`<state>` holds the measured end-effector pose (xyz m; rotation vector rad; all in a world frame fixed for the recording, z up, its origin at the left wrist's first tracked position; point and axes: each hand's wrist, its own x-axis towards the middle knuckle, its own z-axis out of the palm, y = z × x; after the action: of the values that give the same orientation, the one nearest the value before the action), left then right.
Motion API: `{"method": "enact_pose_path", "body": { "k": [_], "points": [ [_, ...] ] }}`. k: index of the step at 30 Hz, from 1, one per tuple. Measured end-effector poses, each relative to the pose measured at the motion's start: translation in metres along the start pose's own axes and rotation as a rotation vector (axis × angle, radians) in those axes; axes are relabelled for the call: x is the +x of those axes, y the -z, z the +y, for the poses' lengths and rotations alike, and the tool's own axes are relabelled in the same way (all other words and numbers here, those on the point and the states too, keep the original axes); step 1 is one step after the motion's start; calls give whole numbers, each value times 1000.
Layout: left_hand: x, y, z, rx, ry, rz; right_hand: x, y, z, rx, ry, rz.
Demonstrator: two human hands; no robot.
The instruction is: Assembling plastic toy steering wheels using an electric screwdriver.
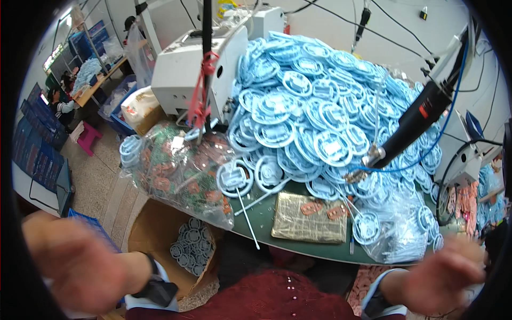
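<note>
My left hand [80,264] is raised at the lower left, close to the camera and blurred. My right hand [445,274], also blurred, is up at the lower right, beyond the table's edge. Neither hand touches anything I can make out; motion smears the fingers. Between and beyond them stands a dark green table [250,226] with a tall heap of light-blue round plastic parts [304,114]. Near its front edge lies a flat block wrapped in shiny tape [298,224]. Two small orange-brown circuit boards [311,208] rest on it.
A clear bag of circuit boards [176,170] lies at the table's left, before a white machine [184,74]. A black cylindrical tool [418,114] slants over the heap. A clear bag of thin sticks [397,240] is at front right. Below left, a cardboard box [144,226] holds grey-blue round parts.
</note>
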<state>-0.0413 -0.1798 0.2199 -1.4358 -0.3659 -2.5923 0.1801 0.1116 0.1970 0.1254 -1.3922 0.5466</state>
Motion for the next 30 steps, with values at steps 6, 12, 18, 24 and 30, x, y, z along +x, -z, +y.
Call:
{"method": "enact_pose_path", "body": {
  "k": [6, 12, 18, 24, 30],
  "points": [
    [-124, 83, -123, 1399, 846, -505, -168, -25, 63, -45, -791, -1041],
    [-158, 145, -166, 1888, 1049, -645, -201, -31, 60, -436, -501, -1272],
    [-145, 193, -145, 1643, 980, -534, -194, 5, 65, -409, -494, -1136],
    [-136, 184, -133, 570, 1120, 342, -190, 55, 61, -490, -649, -815],
    [-128, 119, -137, 590, 1130, -14, -176, 96, 71, -741, -739, -635]
  ]
}}
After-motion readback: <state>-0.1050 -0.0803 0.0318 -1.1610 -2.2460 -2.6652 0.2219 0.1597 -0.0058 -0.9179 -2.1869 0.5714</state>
